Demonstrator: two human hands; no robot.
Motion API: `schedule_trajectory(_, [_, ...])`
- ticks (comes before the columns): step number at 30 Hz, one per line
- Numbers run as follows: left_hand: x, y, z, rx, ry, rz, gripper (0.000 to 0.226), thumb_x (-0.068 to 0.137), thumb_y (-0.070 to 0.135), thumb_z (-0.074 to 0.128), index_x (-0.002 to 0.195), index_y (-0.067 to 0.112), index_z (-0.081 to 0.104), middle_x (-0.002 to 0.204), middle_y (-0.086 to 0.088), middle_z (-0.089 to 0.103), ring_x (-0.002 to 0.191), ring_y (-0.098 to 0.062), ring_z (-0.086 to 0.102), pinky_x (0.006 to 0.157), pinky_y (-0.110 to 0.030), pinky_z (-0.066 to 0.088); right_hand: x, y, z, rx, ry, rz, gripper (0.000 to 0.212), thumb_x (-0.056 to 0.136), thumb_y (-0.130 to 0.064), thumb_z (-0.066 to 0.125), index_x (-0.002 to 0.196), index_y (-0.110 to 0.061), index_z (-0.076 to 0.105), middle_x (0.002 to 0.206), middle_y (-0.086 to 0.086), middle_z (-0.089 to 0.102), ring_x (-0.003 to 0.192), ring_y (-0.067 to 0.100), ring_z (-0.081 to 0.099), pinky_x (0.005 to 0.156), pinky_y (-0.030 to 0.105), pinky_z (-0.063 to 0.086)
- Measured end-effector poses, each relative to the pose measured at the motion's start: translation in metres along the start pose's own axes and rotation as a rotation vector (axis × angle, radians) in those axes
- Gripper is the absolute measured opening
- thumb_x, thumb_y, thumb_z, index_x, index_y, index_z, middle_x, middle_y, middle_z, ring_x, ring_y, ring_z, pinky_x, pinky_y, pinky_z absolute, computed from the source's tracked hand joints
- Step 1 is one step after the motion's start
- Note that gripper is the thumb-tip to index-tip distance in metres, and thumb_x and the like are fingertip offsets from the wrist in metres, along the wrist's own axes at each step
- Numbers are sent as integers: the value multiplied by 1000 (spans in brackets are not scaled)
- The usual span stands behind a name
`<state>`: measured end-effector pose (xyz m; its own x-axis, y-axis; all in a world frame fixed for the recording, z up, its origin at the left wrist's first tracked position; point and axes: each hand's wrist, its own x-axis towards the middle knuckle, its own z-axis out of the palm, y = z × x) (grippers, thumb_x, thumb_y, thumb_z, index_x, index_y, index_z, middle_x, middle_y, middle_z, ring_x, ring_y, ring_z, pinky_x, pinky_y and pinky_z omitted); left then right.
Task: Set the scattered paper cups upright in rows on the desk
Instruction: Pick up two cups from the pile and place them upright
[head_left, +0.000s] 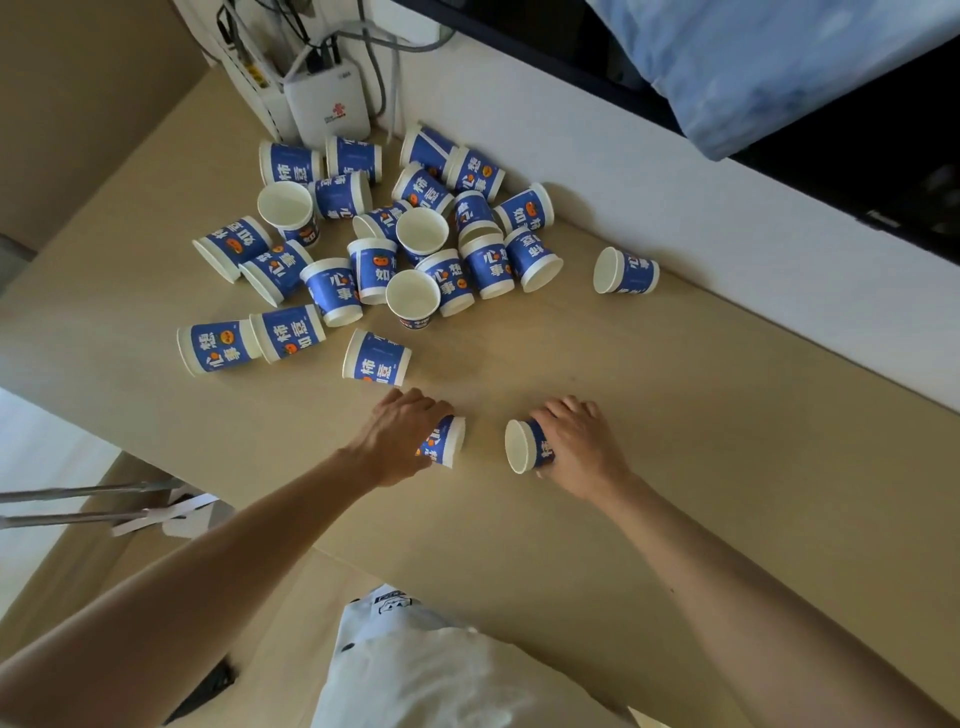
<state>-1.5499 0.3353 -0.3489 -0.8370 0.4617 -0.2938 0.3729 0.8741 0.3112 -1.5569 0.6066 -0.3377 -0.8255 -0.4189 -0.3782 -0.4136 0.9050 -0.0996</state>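
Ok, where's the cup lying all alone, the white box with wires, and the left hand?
lone cup (635, 271): head view, on its blue side wall.
white box (326, 101): head view, on its flat front face.
left hand (402, 436): head view, on the back of the hand.

Head camera looks steeply down, tilted, close above the desk.

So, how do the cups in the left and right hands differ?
The left cup, gripped by the left hand, points its mouth right; the right cup, gripped by the right hand, points its mouth left. The right cup's white inside shows; the left cup's is hidden. Both are blue and lie on their sides.
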Motion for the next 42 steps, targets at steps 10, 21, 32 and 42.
schedule_trajectory(10, [2, 77, 3, -630, 341, -184, 72, 60, 31, 90, 122, 23, 55, 107, 10, 65, 95, -14, 61, 79, -27, 48, -73, 13, 7, 992, 459, 483, 62, 67, -16, 88, 120, -18, 56, 113, -6, 65, 99, 5, 60, 80, 13, 45])
schedule_trajectory(21, [31, 225, -5, -785, 365, -195, 63, 63, 29, 88, 114, 36, 52, 101, 29, 60, 95, 20, 53, 69, 1, 41, -155, 96, 8, 1230, 653, 516, 56, 70, -19, 90, 117, -22, 59, 106, -12, 69, 98, 8, 64, 81, 19, 48])
schedule_trajectory(32, [78, 395, 10, -776, 314, -127, 61, 67, 23, 87, 115, 35, 51, 103, 24, 62, 97, 21, 52, 70, 3, 39, -241, 230, 47, 1319, 858, 698, 58, 71, -23, 86, 119, -31, 55, 109, -14, 67, 99, 9, 64, 80, 23, 53])
schedule_trajectory(42, [129, 504, 16, -731, 252, -52, 62, 68, 20, 88, 121, 23, 57, 106, 13, 66, 96, 13, 57, 70, 0, 41, -277, 355, 63, 1315, 990, 817, 56, 73, -19, 83, 120, -20, 54, 108, -4, 65, 97, 9, 63, 78, 17, 49])
